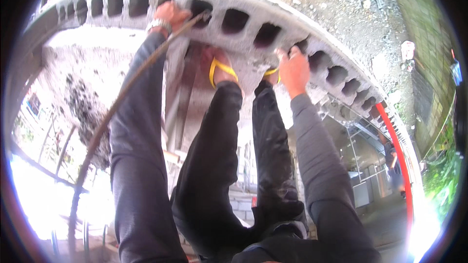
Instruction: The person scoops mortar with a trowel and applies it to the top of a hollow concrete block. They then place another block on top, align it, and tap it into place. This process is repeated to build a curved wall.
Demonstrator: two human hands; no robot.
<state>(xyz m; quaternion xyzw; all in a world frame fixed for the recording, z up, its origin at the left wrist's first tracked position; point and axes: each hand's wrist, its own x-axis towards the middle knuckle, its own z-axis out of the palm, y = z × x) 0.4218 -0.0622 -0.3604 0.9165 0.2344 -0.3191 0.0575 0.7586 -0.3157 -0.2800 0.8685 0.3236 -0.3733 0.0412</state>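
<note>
Concrete hollow blocks (243, 19), grey, with a row of rectangular cells along the top, run in a curved course from ten o'clock across twelve to four o'clock. Left hand (170, 15), at eleven o'clock, wristwatch on the wrist, rests on the block top with fingers closed around a long rusty steel rod (117, 107); the rod's tip sits at a cell mouth near twelve o'clock, and its shaft trails down to seven o'clock. Right hand (294, 70), at one o'clock, lies palm down on the block edge, fingers curled over the rim, holding nothing loose. Feet in yellow-strapped sandals (219, 70) stand just below the blocks, at centre. Red pipe (397, 156) follows the wall at four o'clock; gravel ground (351, 14) lies beyond. Progress, as judged: rod at one cell only; the other visible cells look open and unfilled.
</note>
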